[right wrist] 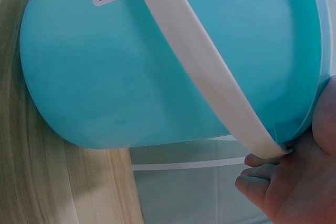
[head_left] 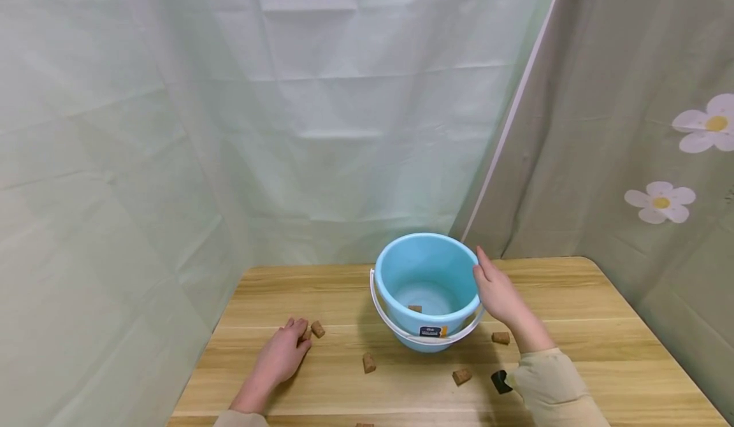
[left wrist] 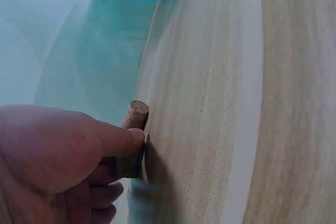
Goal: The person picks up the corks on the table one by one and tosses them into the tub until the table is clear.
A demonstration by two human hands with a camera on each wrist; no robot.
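Observation:
My left hand (head_left: 282, 354) rests low on the table at left and pinches a cork (left wrist: 128, 164) between thumb and fingers. Just beyond it lies another cork (head_left: 318, 329), close to the fingertips. A light blue bucket (head_left: 424, 325) with a white handle (right wrist: 197, 56) stands right of centre, its handle hanging down at the front. At the bucket's right side my right hand (head_left: 497, 292) holds the rim; the thumb is at the edge and the other fingers lie along the outside. One cork (head_left: 415, 309) shows inside the bucket, partly hidden by the front rim.
Loose corks lie on the wooden table (head_left: 321, 389): one left of the bucket (head_left: 369, 362), one in front (head_left: 461, 376), one (head_left: 501, 338) near the right forearm, one cut off at the bottom. A black object (head_left: 501, 382) sits by the right sleeve. Curtains (head_left: 355, 159) hang behind.

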